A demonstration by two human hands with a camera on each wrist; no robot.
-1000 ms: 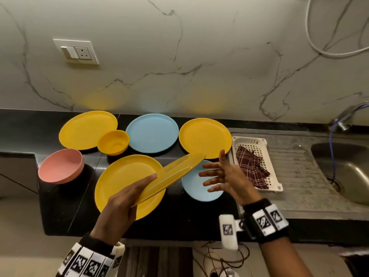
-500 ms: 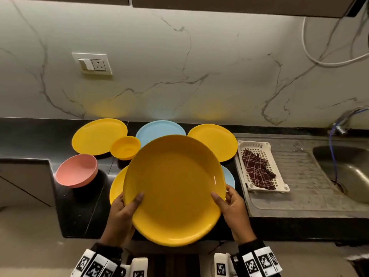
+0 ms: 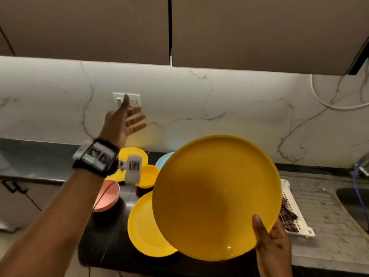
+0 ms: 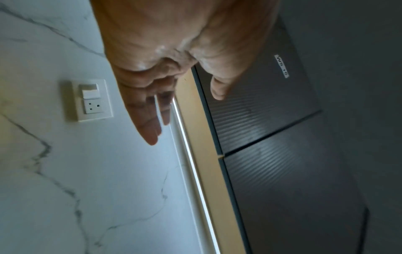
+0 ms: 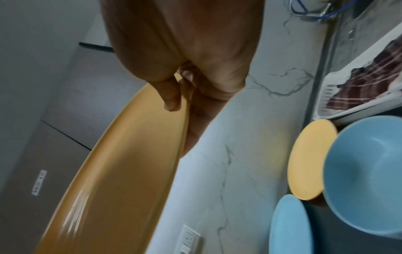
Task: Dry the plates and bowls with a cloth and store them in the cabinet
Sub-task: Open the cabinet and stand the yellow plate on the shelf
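My right hand grips a large yellow plate by its lower right rim, thumb on the face, and holds it tilted above the counter. In the right wrist view the fingers pinch the plate's edge. My left hand is raised in front of the marble wall, fingers straight and spread, holding nothing, below the closed brown wall cabinet. The left wrist view shows the fingers stretched toward the cabinet's underside. The checked cloth lies in a white basket.
On the black counter lie another yellow plate, a pink bowl, a small yellow bowl, a yellow plate at the back and a blue plate. A wall socket sits behind my left hand. Sink at right.
The left hand let go of the yellow plate and rose toward the wall cabinet. The right hand now holds the plate alone, shifted right. The view tilted upward.
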